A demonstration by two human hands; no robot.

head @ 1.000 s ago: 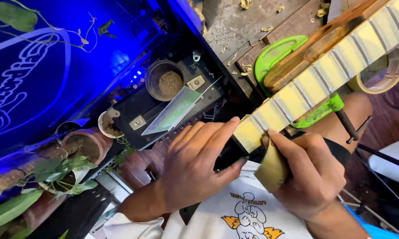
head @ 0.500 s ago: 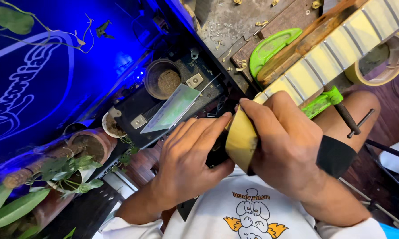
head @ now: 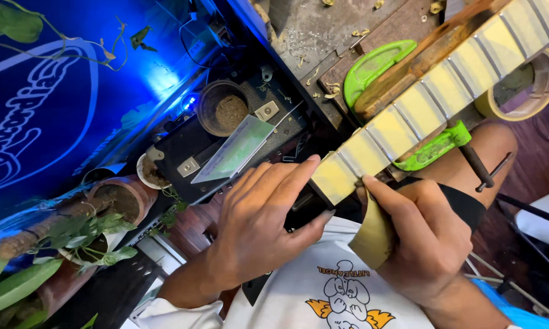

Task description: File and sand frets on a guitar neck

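A guitar neck runs from the upper right down to the middle, its fingerboard covered in pale yellow tape between metal frets. My left hand lies flat with its fingertips against the neck's near end. My right hand, with a black band at the wrist, pinches a tan strip of tape that hangs from that same end, the index finger touching the neck's edge.
A green clamp grips the neck against a wooden block; a green curved piece lies beyond it. A tape roll sits at the right. A round tin, a clear plastic sheet and potted plants are at the left.
Half a second ago my right hand was folded over the neck's end, covering it. It has since drawn back toward me, leaving the taped end bare. My left hand stayed put.
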